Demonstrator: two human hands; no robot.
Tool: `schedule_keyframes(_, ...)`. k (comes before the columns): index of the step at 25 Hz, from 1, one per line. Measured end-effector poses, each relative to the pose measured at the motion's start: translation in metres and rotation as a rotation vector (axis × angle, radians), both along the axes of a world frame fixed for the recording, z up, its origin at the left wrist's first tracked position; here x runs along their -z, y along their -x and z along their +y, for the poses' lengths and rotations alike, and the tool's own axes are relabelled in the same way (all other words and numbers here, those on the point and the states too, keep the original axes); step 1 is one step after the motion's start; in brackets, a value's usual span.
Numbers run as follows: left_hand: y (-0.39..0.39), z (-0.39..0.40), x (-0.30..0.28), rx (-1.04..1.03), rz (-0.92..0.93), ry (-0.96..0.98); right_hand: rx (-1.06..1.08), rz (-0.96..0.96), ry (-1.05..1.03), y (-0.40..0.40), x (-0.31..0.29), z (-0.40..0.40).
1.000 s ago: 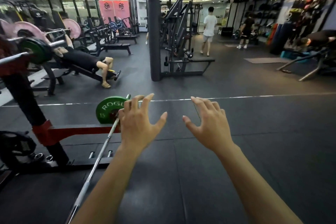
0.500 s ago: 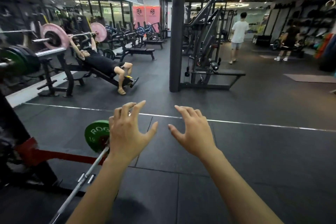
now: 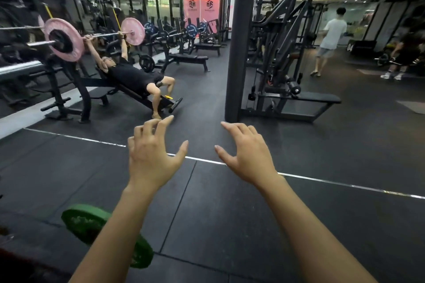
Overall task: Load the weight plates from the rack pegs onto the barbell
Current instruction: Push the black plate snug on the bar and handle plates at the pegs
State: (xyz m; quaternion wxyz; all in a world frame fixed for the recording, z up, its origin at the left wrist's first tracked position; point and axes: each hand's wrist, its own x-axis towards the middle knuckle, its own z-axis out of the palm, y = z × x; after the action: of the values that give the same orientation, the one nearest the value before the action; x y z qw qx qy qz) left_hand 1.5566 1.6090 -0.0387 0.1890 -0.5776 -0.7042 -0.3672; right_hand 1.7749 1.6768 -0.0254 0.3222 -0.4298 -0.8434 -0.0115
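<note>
Both grips spread wide and bare, left hand [image 3: 153, 156], right hand [image 3: 247, 156].

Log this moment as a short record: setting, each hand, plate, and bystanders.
setting: gym, black rubber floor
left hand: raised in the air, fingers spread and slightly bent, holding nothing
right hand: raised in the air, fingers loose, holding nothing
green weight plate: low left, partly behind the left forearm
person on bench: pressing a barbell with pink plates

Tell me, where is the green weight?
In the head view, the green weight plate sits low on the left, just under the left forearm, above the black rubber floor.
</note>
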Motion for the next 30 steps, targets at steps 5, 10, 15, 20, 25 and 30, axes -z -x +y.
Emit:
schedule_keyframes(5, 0.033, 0.147, 0.011, -0.039, 0.008, 0.005, -0.041, 0.091, -0.017, 0.043, 0.002, 0.166)
schedule_keyframes(10, 0.092, 0.289, 0.018, -0.192, -0.015, 0.04, -0.209, 0.135, 0.034, 0.117, 0.01, 0.339)
schedule_keyframes(15, 0.165, 0.394, 0.007, -0.387, -0.024, 0.029, -0.412, 0.116, 0.035, 0.225, -0.001, 0.469)
schedule_keyframes(20, 0.272, 0.476, 0.023, -0.569, -0.034, 0.032, -0.572, 0.114, 0.064, 0.355, 0.015, 0.576)
schedule_keyframes(25, 0.385, 0.543, 0.026, -0.709, -0.072, 0.017, -0.737, 0.051, 0.079, 0.493, 0.013, 0.648)
schedule_keyframes(30, 0.497, 0.604, 0.015, -0.868, -0.043, -0.022, -0.89, 0.069, 0.079, 0.633, 0.004, 0.722)
